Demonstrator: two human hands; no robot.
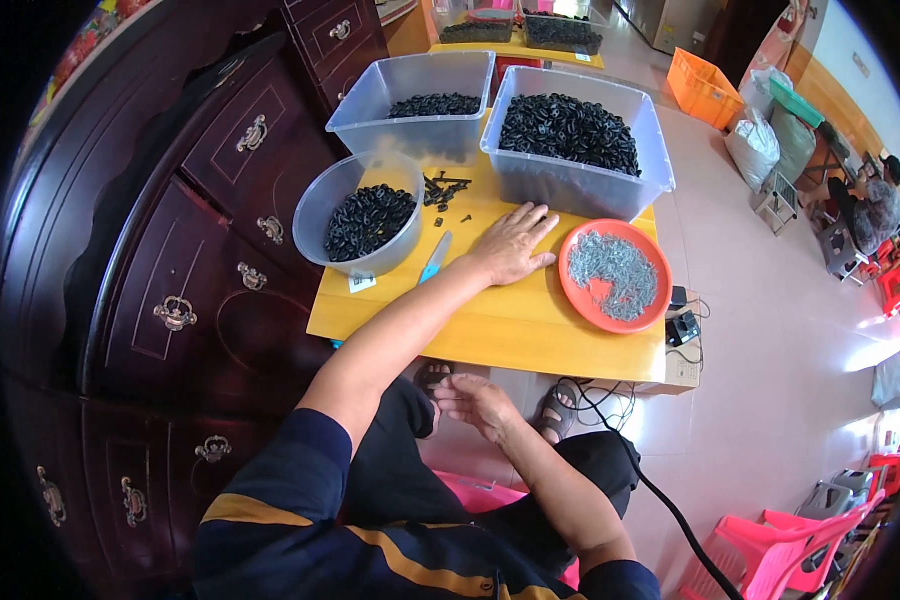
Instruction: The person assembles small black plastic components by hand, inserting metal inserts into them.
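My left hand [515, 246] lies on the yellow tabletop [490, 325], palm down, fingers stretched toward the base of a clear rectangular tub [580, 192] heaped with small black parts [568, 130]. Nothing shows in its grasp. To its right sits an orange-red plate [573, 296] of thin silvery pins or screws [625, 272]. A knife with a light-blue handle [433, 264] lies to its left, partly behind my forearm. Below the table edge, over my lap, my right hand [478, 405] hangs with fingers loosely extended and no object visible in it.
A round clear tub [310, 215] and another rectangular tub [360, 115] also hold black parts. Loose black pieces [442, 190] lie between them. A dark drawer cabinet [210, 240] borders the left. Black cables [660, 490] run across the right. A person [875, 205] sits far right.
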